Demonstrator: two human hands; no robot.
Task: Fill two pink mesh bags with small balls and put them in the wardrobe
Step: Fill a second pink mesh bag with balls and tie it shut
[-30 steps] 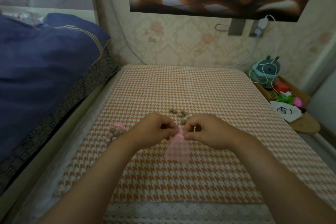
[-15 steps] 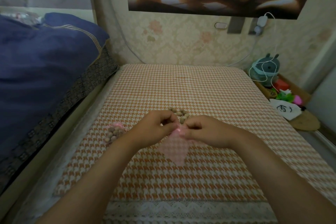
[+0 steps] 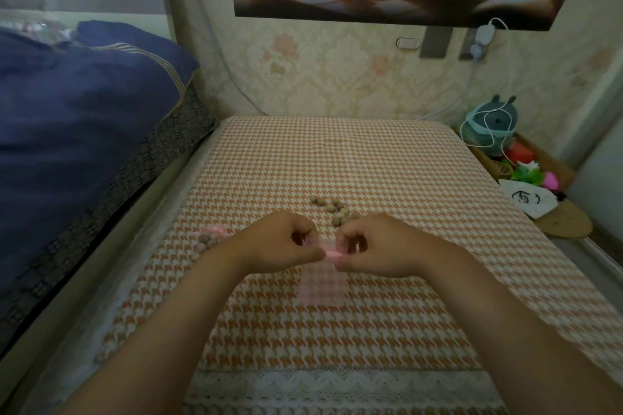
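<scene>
The sheer pink mesh bag [image 3: 321, 283] lies on matt woven houndstooth cloth [image 3: 371, 172] edged with lace [image 3: 337, 384].

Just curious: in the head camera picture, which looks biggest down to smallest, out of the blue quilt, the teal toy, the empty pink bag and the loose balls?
1. blue quilt, by far.
2. teal toy, though it is farther away.
3. empty pink mesh bag and loose balls: about alike, so unranked.

Loose balls [image 3: 332, 210] behind hands; filled bag [image 3: 209, 239] left; empty bag [image 3: 322, 280] between.
</scene>
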